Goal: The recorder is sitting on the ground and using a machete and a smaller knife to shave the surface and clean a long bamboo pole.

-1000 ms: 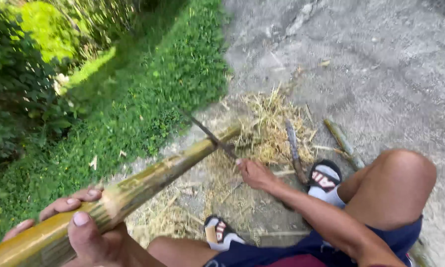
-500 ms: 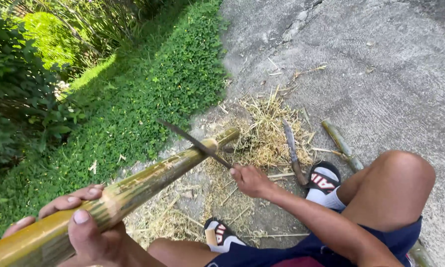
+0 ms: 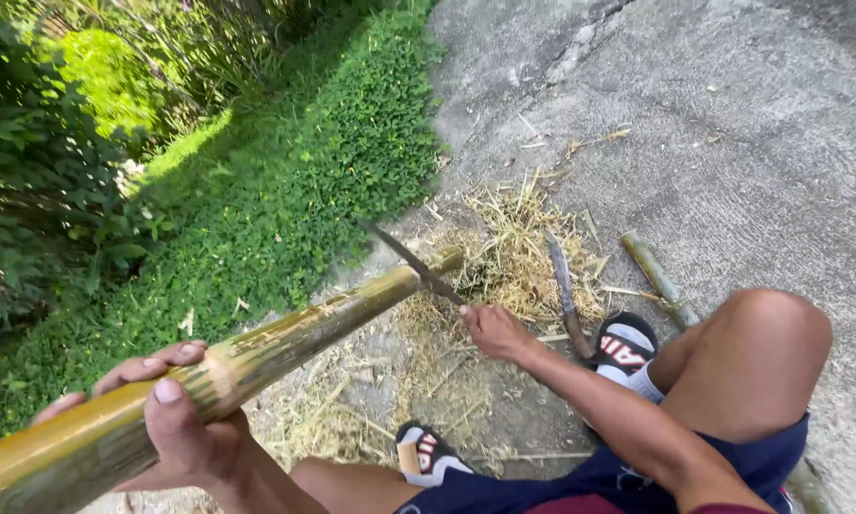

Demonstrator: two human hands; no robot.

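Bamboo pole (image 3: 285,338) braced for shaving.
Left hand (image 3: 176,419) wraps the near end, steadying it; right hand (image 3: 495,330) grips a knife (image 3: 417,266) laid across its far end, over the shavings (image 3: 514,252).

Bamboo pole and knife

We see a long bamboo pole (image 3: 285,338), green mottled with yellow-brown, slanting from lower left up to its far end above the straw. A dark, narrow-bladed knife (image 3: 417,265) lies tilted across that far end, its edge against the pole's top.
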